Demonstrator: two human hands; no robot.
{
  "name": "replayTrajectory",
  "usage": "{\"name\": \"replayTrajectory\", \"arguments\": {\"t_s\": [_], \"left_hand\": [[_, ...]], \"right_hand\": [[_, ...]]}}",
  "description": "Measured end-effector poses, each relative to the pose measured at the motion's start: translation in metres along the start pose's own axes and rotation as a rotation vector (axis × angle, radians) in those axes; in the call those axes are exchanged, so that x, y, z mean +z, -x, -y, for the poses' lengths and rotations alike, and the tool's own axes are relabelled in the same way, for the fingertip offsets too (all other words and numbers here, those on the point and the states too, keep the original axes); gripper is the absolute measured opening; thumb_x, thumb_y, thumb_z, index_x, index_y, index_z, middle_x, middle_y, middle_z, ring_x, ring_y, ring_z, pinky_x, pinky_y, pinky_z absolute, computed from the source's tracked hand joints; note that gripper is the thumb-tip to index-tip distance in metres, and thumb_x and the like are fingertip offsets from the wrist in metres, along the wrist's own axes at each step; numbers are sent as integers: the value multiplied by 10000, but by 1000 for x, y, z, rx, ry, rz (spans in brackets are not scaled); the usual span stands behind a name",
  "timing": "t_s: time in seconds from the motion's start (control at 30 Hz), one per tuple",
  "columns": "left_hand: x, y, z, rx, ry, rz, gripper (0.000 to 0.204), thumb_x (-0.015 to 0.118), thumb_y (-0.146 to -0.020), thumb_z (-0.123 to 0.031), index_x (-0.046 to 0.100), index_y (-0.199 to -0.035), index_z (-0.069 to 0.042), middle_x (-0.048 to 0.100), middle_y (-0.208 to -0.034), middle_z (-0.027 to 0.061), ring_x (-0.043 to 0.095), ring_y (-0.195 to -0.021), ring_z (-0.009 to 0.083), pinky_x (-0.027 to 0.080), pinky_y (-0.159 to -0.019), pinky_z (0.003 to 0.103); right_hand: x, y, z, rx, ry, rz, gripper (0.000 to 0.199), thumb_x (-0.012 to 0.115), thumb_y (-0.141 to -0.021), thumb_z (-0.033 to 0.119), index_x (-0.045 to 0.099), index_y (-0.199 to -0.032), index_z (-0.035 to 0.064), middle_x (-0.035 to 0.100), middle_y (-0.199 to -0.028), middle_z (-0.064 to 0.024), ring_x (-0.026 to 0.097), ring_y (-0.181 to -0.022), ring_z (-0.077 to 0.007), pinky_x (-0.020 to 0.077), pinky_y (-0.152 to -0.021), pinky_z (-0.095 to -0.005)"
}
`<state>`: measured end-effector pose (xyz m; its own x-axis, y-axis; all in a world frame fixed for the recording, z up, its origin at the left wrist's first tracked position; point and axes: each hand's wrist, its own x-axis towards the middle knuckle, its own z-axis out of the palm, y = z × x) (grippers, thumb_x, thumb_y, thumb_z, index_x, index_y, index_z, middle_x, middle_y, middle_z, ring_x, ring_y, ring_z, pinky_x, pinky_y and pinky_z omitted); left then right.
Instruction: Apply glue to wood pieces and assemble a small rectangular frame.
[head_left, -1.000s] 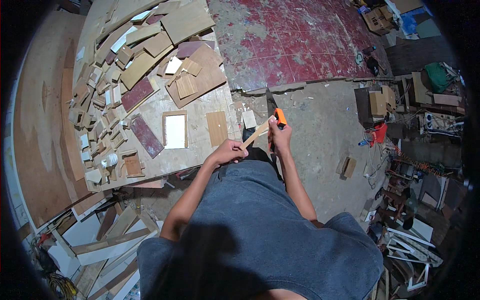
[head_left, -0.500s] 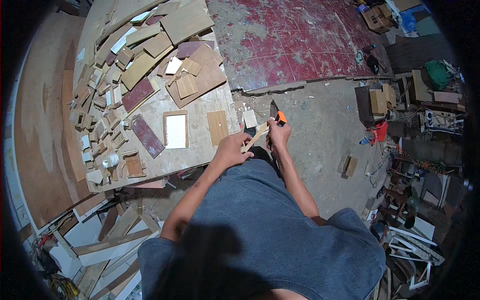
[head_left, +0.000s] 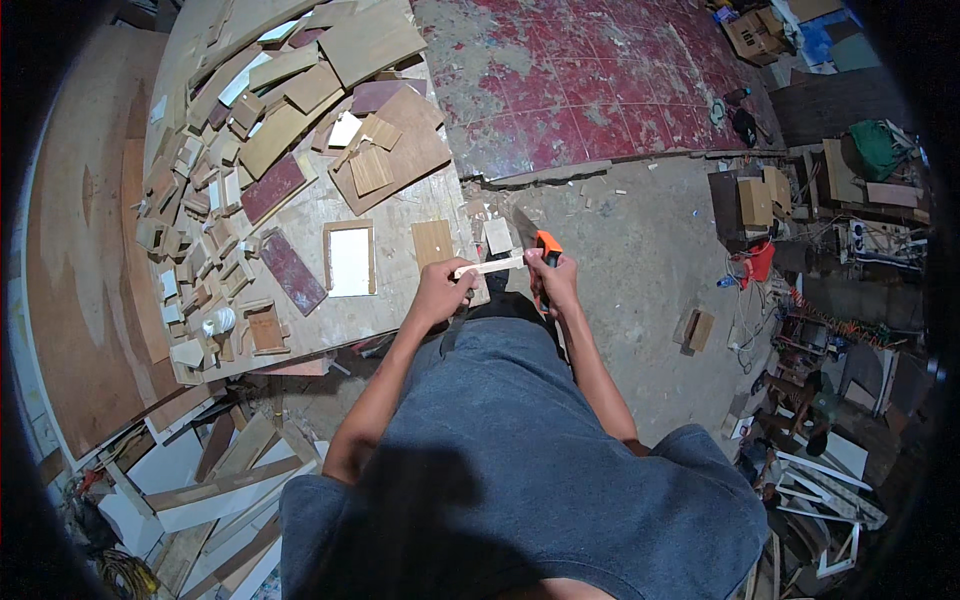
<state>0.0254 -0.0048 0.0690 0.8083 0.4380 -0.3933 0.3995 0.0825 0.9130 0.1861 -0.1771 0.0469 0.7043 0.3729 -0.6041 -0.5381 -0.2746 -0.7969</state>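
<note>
1. Here, the person's left hand [head_left: 440,292] is closed around one end of a thin pale wooden strip [head_left: 489,266], held at the near right corner of the workbench [head_left: 400,300].
2. The right hand [head_left: 553,280] is wrapped around the orange-and-black handle of a handsaw [head_left: 530,240]; its dark blade points away from the person, just off the workbench's right edge, above the strip.
3. The strip lies roughly level between the two hands, its far end meeting the saw near the handle; whether blade and wood touch cannot be told.
4. On the workbench, just left of the left hand, lie a small tan plywood rectangle [head_left: 432,243] and a white panel in a wooden frame [head_left: 349,259].
5. Farther left on the workbench lies a dark red board [head_left: 293,272], and a heap of wood offcuts [head_left: 200,200] crowds its far and left parts.
6. Beyond the workbench's right edge lies a grey concrete floor [head_left: 640,250], then worn red flooring [head_left: 600,80].
</note>
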Motion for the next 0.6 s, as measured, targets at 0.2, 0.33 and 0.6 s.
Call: {"name": "replayTrajectory", "arguments": {"t_s": [0.2,0.33,0.6], "left_hand": [[-17,3,12,-93,53,75,176,632,-934,-145,691,-1016,0,682,-799,44,624,-677,98,530,-584,278],[-19,14,-6,138,-286,-99,165,681,-874,-131,701,-1001,-27,677,-783,75,641,-655,155,526,-619,321],[-14,13,6,341,-457,-131,113,709,-835,-150,727,-891,-53,664,-847,106,662,-764,302,517,-672,369]], "right_hand": [[-2,2,11,-66,203,84,165,749,-862,185,649,-807,66,541,-584,36,449,-433,-60,319,-402,-251],[8,7,26,-19,328,101,168,753,-857,171,639,-797,64,514,-563,41,419,-415,-59,297,-391,-258],[6,-1,7,-105,429,77,189,779,-825,165,643,-799,37,492,-549,42,415,-411,-63,310,-387,-268]]}}
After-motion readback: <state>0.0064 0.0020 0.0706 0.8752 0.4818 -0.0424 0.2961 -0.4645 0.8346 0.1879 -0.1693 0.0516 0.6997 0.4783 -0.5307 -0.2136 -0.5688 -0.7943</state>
